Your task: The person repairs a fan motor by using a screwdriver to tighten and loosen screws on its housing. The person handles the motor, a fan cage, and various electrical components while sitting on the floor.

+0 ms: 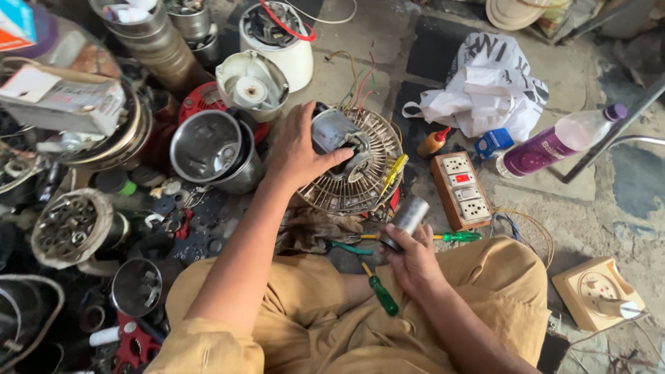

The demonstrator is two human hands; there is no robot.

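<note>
Far left: clutter of stacked metal rings and a round tin of small metal parts (67, 228), too jumbled to sort. Next, a steel mixer jar (208, 149) lying tipped, mouth toward the camera, nothing visible inside; a second small steel cup (136, 285) lower left holds what looks like a blade fitting. White mixer base (277, 38) with a red wire stands behind. Left hand (299, 156) reaches forward, fingers wrapped over the grey motor (334, 131) sitting on the round wire fan guard (355, 170), loose coloured wires rising from it. Yellow tester screwdriver (393, 173) lies on the guard's right edge. Right hand (414, 260), near the lap, grips a grey cylindrical capacitor (407, 220), long axis tilted up and away toward the motor; this hand is well apart from the motor, the left already on it. Green-handled screwdriver (379, 291) rests on the thigh. Right: wooden switchboard (460, 188), purple bottle (557, 142) lying down, white bag (488, 86).
</note>
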